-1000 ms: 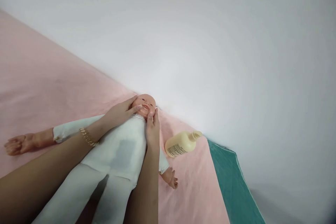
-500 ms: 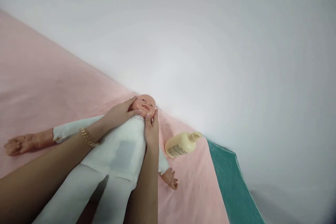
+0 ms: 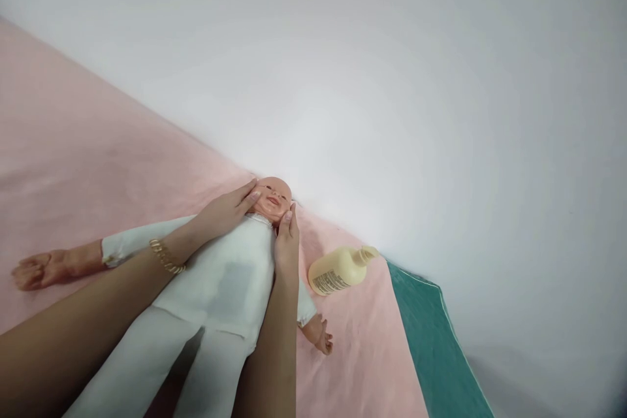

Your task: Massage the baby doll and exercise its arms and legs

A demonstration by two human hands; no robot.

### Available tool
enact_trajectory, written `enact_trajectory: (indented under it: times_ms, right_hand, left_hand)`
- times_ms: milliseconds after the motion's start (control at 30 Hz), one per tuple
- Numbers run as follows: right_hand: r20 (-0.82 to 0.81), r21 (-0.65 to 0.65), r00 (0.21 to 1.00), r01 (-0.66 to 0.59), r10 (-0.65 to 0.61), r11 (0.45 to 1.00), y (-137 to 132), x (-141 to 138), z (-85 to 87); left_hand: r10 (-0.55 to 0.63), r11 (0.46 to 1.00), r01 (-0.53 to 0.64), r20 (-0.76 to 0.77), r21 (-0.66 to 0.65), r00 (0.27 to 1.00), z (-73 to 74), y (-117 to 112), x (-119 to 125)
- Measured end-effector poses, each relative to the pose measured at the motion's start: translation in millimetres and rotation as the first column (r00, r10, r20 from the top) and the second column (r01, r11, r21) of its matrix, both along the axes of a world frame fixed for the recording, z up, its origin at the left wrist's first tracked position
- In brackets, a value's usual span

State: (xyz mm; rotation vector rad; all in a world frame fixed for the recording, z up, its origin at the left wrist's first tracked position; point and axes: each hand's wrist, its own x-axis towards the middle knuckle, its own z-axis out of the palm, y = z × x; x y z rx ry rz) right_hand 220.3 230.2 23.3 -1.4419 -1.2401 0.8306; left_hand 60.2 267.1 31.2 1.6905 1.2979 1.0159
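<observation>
A baby doll (image 3: 230,274) with a white cloth body lies on its back on a pink sheet (image 3: 362,353), its head toward the wall. My left hand (image 3: 228,209), below a gold bracelet (image 3: 166,256), cups one side of the doll's head, thumb on its cheek. On the other side of the head my right hand (image 3: 287,241) rests with its thumb by the jaw. The fingers of both hands curve behind the head and are partly hidden. Both forearms lie along the doll's body.
A pale yellow pump bottle (image 3: 337,270) with printed text stands on the sheet to the right of the doll. Beyond the sheet's right edge shows a green surface (image 3: 435,333). A white wall (image 3: 392,78) rises behind.
My left thumb has moved up from the doll's chin to its cheek, and my right thumb has shifted slightly along the jaw. The doll has shifted very slightly right.
</observation>
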Motion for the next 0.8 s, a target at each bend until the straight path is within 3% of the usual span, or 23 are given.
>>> enact_trajectory:
  times_ms: [200, 800]
  right_hand:
    - [0.023, -0.064, 1.000, -0.007, 0.008, 0.998, -5.2, -5.7, 12.1]
    - [0.060, -0.032, 0.998, 0.008, -0.006, 0.999, -1.8, -2.1, 4.6]
  left_hand:
    - [-0.034, 0.999, 0.033, -0.030, -0.036, 0.999, 2.6, -1.1, -2.5]
    - [-0.019, 1.000, 0.020, -0.051, 0.021, 0.999, 2.1, -0.2, -1.8]
